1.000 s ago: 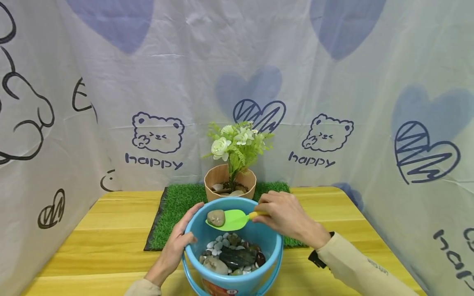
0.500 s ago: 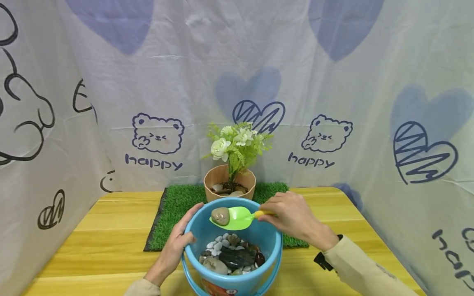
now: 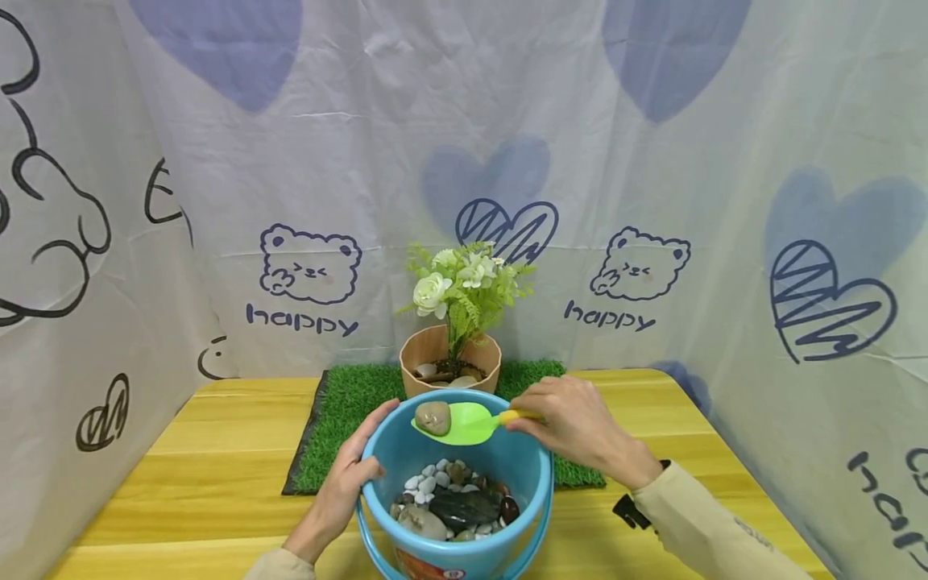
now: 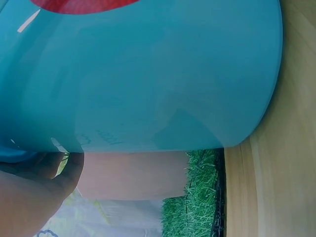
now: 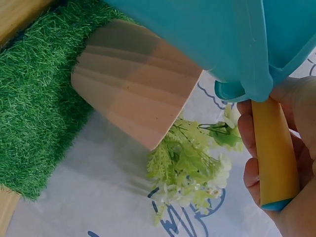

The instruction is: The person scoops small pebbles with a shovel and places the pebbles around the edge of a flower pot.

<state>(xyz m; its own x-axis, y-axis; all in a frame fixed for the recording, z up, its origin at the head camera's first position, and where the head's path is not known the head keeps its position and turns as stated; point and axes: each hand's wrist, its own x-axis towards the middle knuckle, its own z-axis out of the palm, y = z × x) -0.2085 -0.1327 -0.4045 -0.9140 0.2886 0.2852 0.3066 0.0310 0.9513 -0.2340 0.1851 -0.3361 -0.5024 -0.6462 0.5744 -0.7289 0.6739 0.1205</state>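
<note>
A blue bucket (image 3: 540,495) stands on the table, holding white pebbles, brown stones and a large dark stone (image 3: 464,509). At its left rim my left hand (image 3: 346,475) grips the edge, thumb over the rim and fingers along the outside. My right hand (image 3: 569,419) holds a toy shovel (image 3: 471,424) by its yellow handle (image 5: 274,153), the green blade level over the bucket's far inner side. One rounded grey-brown stone (image 3: 433,418) rests at the blade's tip. In the left wrist view the bucket wall (image 4: 163,74) fills most of the picture.
Behind the bucket, a beige flowerpot (image 3: 413,370) with white flowers (image 3: 431,294) and stones stands on an artificial grass mat (image 3: 348,411). The wooden table (image 3: 181,459) spreads to both sides. A printed cloth (image 3: 312,161) hangs at the back and sides.
My right hand has shifted slightly right, carrying the shovel and its stone, then the blade rose a little. My left hand and the bucket have stayed in place.
</note>
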